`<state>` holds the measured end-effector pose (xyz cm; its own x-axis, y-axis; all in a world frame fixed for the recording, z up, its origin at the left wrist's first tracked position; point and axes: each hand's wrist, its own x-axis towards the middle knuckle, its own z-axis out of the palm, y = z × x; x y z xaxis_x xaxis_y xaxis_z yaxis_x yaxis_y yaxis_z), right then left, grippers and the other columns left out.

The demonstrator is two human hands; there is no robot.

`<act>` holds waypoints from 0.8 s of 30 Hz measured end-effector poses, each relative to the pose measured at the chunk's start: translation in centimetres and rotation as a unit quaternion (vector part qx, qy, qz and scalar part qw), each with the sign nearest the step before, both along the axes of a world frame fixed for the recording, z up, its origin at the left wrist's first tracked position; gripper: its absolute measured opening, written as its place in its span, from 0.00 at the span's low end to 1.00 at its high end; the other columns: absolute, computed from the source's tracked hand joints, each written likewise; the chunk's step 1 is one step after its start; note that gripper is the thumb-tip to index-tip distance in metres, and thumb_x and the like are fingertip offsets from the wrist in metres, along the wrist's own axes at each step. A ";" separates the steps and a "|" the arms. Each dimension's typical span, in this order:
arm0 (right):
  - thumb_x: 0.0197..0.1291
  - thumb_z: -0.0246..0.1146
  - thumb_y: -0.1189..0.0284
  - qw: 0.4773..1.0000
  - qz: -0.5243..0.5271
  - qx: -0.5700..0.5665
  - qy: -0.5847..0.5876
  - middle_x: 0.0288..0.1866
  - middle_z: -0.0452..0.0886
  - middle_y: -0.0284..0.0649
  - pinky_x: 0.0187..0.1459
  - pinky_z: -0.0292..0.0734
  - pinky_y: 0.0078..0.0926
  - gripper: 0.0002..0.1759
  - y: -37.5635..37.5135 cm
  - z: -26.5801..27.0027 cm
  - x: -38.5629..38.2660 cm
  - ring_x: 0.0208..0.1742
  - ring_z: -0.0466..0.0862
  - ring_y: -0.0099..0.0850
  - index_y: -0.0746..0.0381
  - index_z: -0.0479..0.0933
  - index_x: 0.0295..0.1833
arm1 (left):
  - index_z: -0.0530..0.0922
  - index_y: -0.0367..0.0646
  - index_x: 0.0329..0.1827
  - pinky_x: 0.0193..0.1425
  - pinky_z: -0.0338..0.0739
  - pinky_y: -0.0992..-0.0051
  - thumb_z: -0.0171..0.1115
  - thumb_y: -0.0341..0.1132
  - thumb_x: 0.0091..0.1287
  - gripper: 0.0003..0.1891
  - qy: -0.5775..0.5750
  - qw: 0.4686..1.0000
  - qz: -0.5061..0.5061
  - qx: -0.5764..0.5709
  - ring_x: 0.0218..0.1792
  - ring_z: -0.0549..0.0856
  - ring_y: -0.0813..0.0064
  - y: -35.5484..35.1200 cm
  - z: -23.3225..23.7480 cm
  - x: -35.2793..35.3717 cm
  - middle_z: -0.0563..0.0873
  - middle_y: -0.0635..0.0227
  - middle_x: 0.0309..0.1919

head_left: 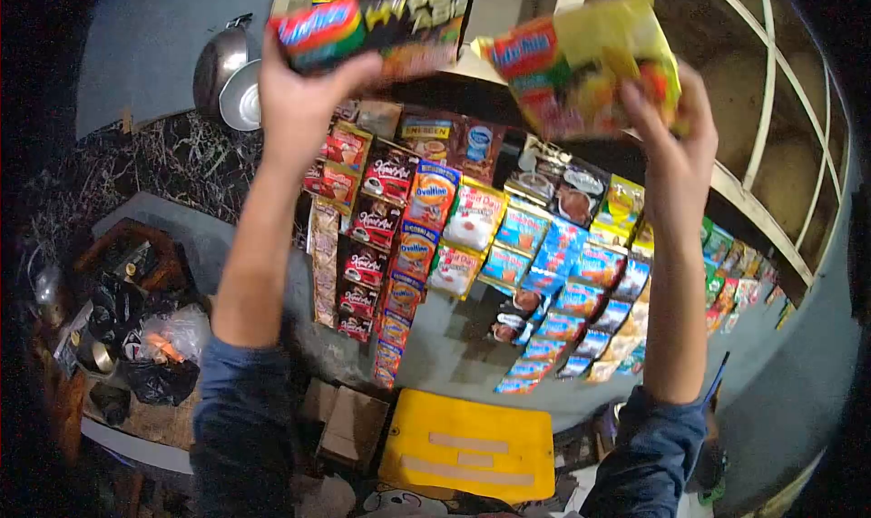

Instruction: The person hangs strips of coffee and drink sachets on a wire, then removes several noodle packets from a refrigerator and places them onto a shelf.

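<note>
Left hand clasping at least one black pack; right hand pinching one yellow pack; both packs held up near hanging sachets, one yellow panel lower.

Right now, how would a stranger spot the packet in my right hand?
Start at the hanging rows of sachets and look above them. The right hand holds a yellow packet there. That colour sets it apart from the mostly black packet in the left hand.
</note>
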<state>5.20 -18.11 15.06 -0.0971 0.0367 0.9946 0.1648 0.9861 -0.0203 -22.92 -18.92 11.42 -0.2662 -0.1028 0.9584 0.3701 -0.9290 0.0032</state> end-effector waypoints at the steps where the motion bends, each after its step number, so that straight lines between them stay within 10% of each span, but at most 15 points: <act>1: 0.51 0.59 0.76 0.991 -0.068 0.111 -0.026 0.37 0.76 0.35 0.40 0.73 0.22 0.14 1.6 2.0 -0.7 0.39 0.76 0.23 0.67 0.70 0.44 | 0.66 0.33 0.46 0.47 0.72 0.75 0.74 0.37 0.40 0.32 -0.019 0.976 0.216 -0.023 0.39 0.78 0.74 0.2 2.2 -1.0 0.79 0.61 0.37; 5: 0.44 0.62 0.74 0.896 -0.291 0.336 0.005 0.33 0.77 0.43 0.33 0.74 0.27 0.13 3.7 6.9 -5.2 0.33 0.80 0.35 0.57 0.73 0.39 | 0.72 0.37 0.45 0.43 0.71 0.74 0.69 0.43 0.47 0.26 -0.042 0.938 0.343 -0.030 0.38 0.77 0.72 2.2 9.3 -1.1 0.78 0.61 0.41; 7: 0.46 0.59 0.75 0.853 -0.419 0.311 -0.008 0.34 0.77 0.46 0.35 0.74 0.31 0.09 5.5 9.2 -8.4 0.35 0.79 0.40 0.60 0.72 0.37 | 0.69 0.38 0.46 0.46 0.72 0.71 0.73 0.49 0.34 0.37 0.013 0.928 0.373 0.006 0.40 0.79 0.65 8.4 13.2 -5.0 0.80 0.60 0.37; 11: 0.47 0.59 0.71 0.859 -0.507 0.039 -0.063 0.38 0.79 0.47 0.36 0.77 0.30 0.11 10.7 14.6 -13.7 0.37 0.80 0.42 0.63 0.78 0.38 | 0.70 0.43 0.44 0.46 0.72 0.69 0.76 0.43 0.30 0.36 0.046 0.875 0.402 -0.264 0.41 0.79 0.60 15.2 17.5 -6.1 0.80 0.58 0.38; 17: 0.42 0.64 0.66 0.862 -0.478 -0.159 -0.055 0.41 0.77 0.52 0.43 0.74 0.31 0.18 20.6 17.7 -14.9 0.42 0.79 0.41 0.66 0.77 0.39 | 0.69 0.41 0.45 0.41 0.73 0.68 0.74 0.34 0.37 0.30 0.204 0.810 0.402 -0.375 0.39 0.79 0.66 22.0 20.1 -6.4 0.80 0.58 0.35; 19: 0.44 0.62 0.66 0.786 -0.548 -0.239 -0.153 0.42 0.77 0.51 0.44 0.74 0.30 0.17 29.5 19.8 -13.8 0.42 0.79 0.38 0.64 0.77 0.39 | 0.69 0.41 0.44 0.39 0.73 0.68 0.72 0.32 0.38 0.28 0.195 0.806 0.375 -0.414 0.37 0.78 0.66 22.3 20.4 -6.5 0.79 0.59 0.34; 20: 0.52 0.53 0.64 0.802 -0.454 -0.346 -0.177 0.57 0.69 0.44 0.52 0.69 0.28 0.21 25.0 18.8 -14.7 0.55 0.71 0.35 0.63 0.71 0.51 | 0.69 0.41 0.43 0.38 0.74 0.68 0.72 0.32 0.39 0.27 0.240 0.779 0.383 -0.434 0.37 0.78 0.66 23.2 20.8 -7.3 0.79 0.59 0.34; 24: 0.49 0.58 0.65 0.784 -0.428 -0.377 -0.245 0.41 0.78 0.46 0.39 0.74 0.33 0.15 26.8 19.0 -14.6 0.40 0.79 0.32 0.63 0.77 0.41 | 0.69 0.40 0.43 0.38 0.74 0.67 0.69 0.28 0.41 0.24 0.293 0.728 0.402 -0.472 0.38 0.78 0.64 23.1 20.4 -7.1 0.79 0.59 0.35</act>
